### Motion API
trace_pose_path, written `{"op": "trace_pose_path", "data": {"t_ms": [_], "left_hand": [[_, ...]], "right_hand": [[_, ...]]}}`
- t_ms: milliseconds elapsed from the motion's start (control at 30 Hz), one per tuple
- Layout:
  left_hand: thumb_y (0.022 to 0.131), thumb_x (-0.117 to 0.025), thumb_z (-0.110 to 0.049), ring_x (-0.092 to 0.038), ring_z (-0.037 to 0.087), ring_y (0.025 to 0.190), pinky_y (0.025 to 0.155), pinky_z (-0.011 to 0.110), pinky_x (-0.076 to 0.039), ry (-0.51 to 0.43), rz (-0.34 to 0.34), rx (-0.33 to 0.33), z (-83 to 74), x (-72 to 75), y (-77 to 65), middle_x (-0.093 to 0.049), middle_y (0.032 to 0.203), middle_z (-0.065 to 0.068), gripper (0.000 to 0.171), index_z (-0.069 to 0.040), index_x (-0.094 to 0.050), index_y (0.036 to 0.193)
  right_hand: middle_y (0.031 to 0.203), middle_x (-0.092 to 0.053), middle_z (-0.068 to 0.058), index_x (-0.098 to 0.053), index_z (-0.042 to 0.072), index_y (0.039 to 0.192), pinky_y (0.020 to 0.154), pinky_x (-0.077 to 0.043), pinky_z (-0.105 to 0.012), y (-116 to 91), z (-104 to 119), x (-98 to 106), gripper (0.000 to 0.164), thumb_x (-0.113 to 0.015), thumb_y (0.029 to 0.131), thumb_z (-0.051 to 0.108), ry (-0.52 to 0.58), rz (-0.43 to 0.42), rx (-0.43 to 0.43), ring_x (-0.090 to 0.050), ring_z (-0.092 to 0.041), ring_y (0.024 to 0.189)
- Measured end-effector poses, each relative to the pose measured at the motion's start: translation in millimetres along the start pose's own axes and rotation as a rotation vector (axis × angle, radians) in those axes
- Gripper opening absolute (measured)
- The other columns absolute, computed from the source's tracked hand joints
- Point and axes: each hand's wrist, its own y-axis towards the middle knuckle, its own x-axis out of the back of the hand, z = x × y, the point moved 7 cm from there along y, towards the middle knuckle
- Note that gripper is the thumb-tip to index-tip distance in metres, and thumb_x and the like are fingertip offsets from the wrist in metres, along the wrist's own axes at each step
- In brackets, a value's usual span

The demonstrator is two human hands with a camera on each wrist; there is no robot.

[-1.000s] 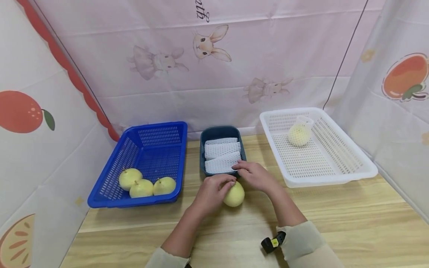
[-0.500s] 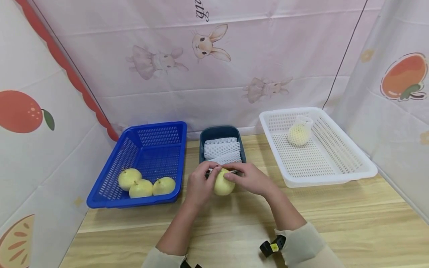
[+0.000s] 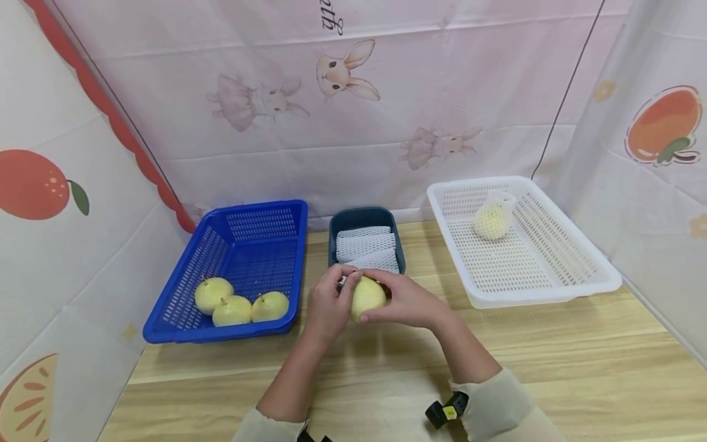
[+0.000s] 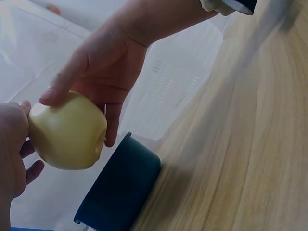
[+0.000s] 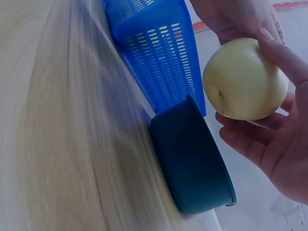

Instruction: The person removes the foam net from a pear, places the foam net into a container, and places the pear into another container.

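Note:
A pale yellow pear (image 3: 367, 297) is held up off the table between both hands, in front of the dark teal box (image 3: 400, 258). My left hand (image 3: 327, 302) pinches it at the stem end, on its left side. My right hand (image 3: 411, 302) grips it from the right, with the thumb on the near side. In the right wrist view the pear (image 5: 245, 79) shows its dimpled base, and the right fingers curve beneath it. White foam net sleeves (image 3: 366, 245) lie stacked in the teal box.
A blue basket (image 3: 301, 258) on the left holds three bare pears (image 3: 232, 311). On the right, a white basket (image 3: 469, 270) contains one pear in a foam net (image 3: 493, 221). The wooden table (image 3: 386, 380) meets a printed curtain at the back.
The pear has come up off the table, slightly left. My right hand has moved from the foam sleeves to the pear, then shifted its thumb down round it. The left hand stays on the pear.

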Motion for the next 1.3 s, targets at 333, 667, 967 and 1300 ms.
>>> {"op": "trace_pose_path", "data": {"t_ms": [333, 667, 967, 1300], "left_hand": [[0.086, -0.066, -0.042, -0.057, 0.008, 0.104, 0.077, 0.027, -0.054, -0.126, 0.146, 0.157, 0.1, 6.7, 7.3, -0.061, 0.116, -0.009, 0.033, -0.023, -0.065, 0.113], [0.076, -0.073, -0.051, -0.056, 0.013, 0.107, 0.077, 0.034, -0.054, -0.131, 0.258, 0.371, 6.7, 3.3, -3.9, -0.055, 0.125, -0.014, 0.056, -0.030, -0.056, 0.125], [0.077, -0.069, -0.055, -0.060, 0.014, 0.103, 0.075, 0.032, -0.056, -0.172, 0.224, 0.429, 15.6, 18.3, -7.2, -0.059, 0.122, -0.009, 0.055, -0.027, -0.058, 0.123], [0.070, -0.078, -0.049, -0.054, 0.018, 0.101, 0.074, 0.033, -0.053, -0.033, 0.378, 0.353, 13.5, 26.7, -0.2, -0.051, 0.124, -0.007, 0.067, -0.031, -0.050, 0.128]], "right_hand": [[0.130, -0.050, 0.015, -0.043, 0.034, 0.138, 0.074, -0.052, -0.027, 0, 13, 4, 0.077, -0.076, 0.071, 0.054, -0.079, -0.147, 0.051, -0.056, -0.007, 0.096], [0.130, -0.052, 0.008, -0.045, 0.028, 0.138, 0.081, -0.051, -0.030, 1, 30, -1, 0.071, -0.074, 0.076, 0.048, -0.196, -0.266, 0.228, -0.051, -0.009, 0.110], [0.137, -0.045, 0.012, -0.037, 0.035, 0.141, 0.085, -0.052, -0.024, 4, 28, -8, 0.077, -0.077, 0.076, 0.039, -0.011, -0.200, 0.197, -0.051, -0.009, 0.115], [0.134, -0.048, 0.004, -0.041, 0.024, 0.141, 0.088, -0.051, -0.027, 4, 31, -11, 0.073, -0.077, 0.078, 0.030, 0.055, -0.228, 0.250, -0.051, -0.014, 0.117]]}}
